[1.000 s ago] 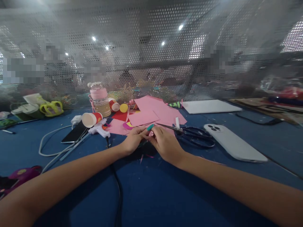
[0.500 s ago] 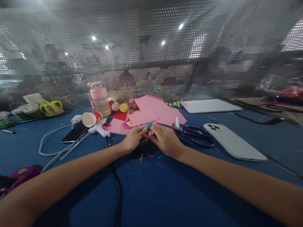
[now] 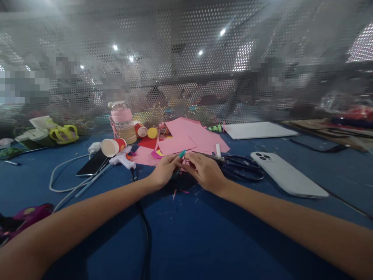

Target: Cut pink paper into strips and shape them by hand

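Just above the table, in front of a pile of pink paper sheets [image 3: 201, 138], both of my hands are close together with fingers meeting. My left hand [image 3: 163, 171] is closed around a small, slender teal piece [image 3: 182, 154] whose tip sticks up past the thumb; what it is cannot be made out. My right hand [image 3: 208, 173] has its fingertips bent in a pinch against the left fingers, and whatever lies between them is hidden. Dark-blue-handled scissors [image 3: 243, 167] lie right beside my right hand, blades partly behind it. Tiny paper scraps [image 3: 174, 194] lie below the hands.
On the left are a white glue gun [image 3: 124, 158], a tipped paper cup [image 3: 112, 147], a dark phone [image 3: 92, 163] with a white cable, and a pink-lidded bottle [image 3: 122, 120]. To the right lie a white phone [image 3: 288, 175] and a white board [image 3: 259, 130]. Perforated mesh stands behind.
The right fingers have opened slightly away from the left ones, showing a little gap. The teal piece has tilted and shifted slightly. Objects on the table stay where they were.
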The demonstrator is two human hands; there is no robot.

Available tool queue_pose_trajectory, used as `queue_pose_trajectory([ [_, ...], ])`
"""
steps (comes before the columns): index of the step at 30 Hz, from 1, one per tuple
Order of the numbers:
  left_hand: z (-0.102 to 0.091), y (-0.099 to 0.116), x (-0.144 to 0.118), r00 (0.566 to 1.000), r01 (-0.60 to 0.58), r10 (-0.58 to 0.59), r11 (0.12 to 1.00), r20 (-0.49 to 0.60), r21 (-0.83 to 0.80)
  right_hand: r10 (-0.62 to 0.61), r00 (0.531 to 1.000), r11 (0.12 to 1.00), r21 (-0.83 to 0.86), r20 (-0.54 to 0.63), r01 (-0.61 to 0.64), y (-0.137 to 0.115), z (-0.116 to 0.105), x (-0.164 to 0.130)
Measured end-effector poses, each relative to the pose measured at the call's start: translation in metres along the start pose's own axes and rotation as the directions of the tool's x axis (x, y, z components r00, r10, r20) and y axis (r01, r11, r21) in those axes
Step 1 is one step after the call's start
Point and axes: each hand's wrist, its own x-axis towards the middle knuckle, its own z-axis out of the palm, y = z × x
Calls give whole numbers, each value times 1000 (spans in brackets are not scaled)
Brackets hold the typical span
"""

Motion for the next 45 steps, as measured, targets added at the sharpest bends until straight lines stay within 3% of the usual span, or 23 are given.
queue_pose_trajectory([
  [10, -8, -3, 8, 997, -28, 36, 993, -67, 111, 41, 999, 999, -3, 7, -41, 9, 9, 7],
  [16, -18, -4, 11, 978, -91, 119, 982, -170, 165, 141, 990, 948, 287, 7, -137, -4, 21, 24],
  [19, -20, -7, 11, 961, -99, 136, 982, -242, 160, 188, 982, 934, 307, 11, -182, -9, 27, 29],
  [26, -17, -7, 12, 969, -32, 62, 991, -240, 126, -49, 998, 985, 166, 30, 43, 18, 28, 28],
  [34, -16, -6, 9, 979, -12, 33, 994, -200, 110, -95, 994, 985, 154, 60, 84, 18, 25, 26],
  [39, -15, -7, 9, 978, -34, 54, 994, -201, 106, -136, 991, 981, 140, -6, 135, 18, 23, 25],
  [45, -14, -4, 10, 988, 5, -1, 1000, -153, 21, -136, 989, 986, 89, -51, 140, 19, 22, 24],
])
